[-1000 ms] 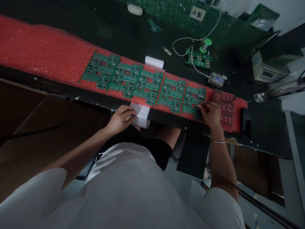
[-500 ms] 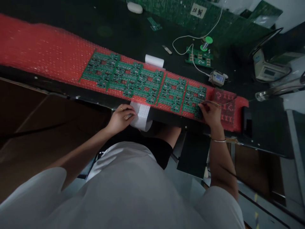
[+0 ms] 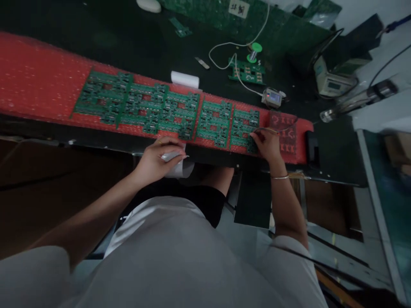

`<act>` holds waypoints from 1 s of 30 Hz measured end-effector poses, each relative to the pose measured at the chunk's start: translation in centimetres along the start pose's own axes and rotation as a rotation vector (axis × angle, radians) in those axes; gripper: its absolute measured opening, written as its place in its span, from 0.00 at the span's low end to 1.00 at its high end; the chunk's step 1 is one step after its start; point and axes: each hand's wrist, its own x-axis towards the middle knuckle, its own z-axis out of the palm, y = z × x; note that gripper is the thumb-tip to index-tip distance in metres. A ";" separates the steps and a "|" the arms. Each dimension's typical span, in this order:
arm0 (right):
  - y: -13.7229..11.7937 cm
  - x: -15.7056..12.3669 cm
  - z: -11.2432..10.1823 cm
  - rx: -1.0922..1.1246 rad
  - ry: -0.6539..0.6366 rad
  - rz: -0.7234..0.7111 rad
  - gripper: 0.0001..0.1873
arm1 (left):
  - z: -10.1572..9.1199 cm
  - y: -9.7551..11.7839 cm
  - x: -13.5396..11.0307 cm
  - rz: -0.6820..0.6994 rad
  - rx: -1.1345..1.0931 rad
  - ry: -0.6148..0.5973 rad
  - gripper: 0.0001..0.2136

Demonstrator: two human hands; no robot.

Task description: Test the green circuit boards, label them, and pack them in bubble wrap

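Observation:
A row of several green circuit boards [image 3: 167,112] lies on a long strip of red bubble wrap [image 3: 35,81] along the bench's near edge. My left hand [image 3: 157,160] is closed on a white strip of labels [image 3: 180,167] that hangs over the bench edge. My right hand [image 3: 268,143] rests on the rightmost board [image 3: 245,128], fingers pinched round a thin wire-like tool [image 3: 276,130] whose tip touches the board. A bangle sits on my right wrist.
Behind the boards stand a white roll [image 3: 184,79], a small green board [image 3: 247,72] with a white cable, a green solder spool [image 3: 255,48], a small meter [image 3: 272,97] and a grey instrument [image 3: 332,83]. Large green panels [image 3: 257,23] lean at the back.
The view has shifted right and down. My left hand has gathered the label strip closer to the bench edge. My right hand stays on the rightmost board.

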 end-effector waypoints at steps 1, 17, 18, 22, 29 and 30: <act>0.0 0.1 0.0 0.002 -0.005 0.000 0.26 | 0.9 0.8 1.5 0.025 -0.044 -0.039 0.08; -0.3 0.5 0.3 0.008 -0.049 0.009 0.21 | 17.8 6.7 13.4 -0.041 0.181 -0.402 0.04; -0.2 0.5 0.3 0.005 -0.049 0.007 0.21 | 17.9 6.9 13.4 -0.047 0.206 -0.404 0.04; 0.0 0.4 0.4 0.004 -0.056 0.009 0.19 | 18.4 7.3 13.4 -0.058 0.288 -0.397 0.05; 0.3 0.3 0.7 -0.003 -0.051 -0.012 0.17 | 18.7 7.4 13.4 -0.031 0.355 -0.356 0.05; 0.3 0.3 0.7 -0.002 -0.047 -0.015 0.16 | 18.6 7.4 13.1 -0.014 0.364 -0.332 0.06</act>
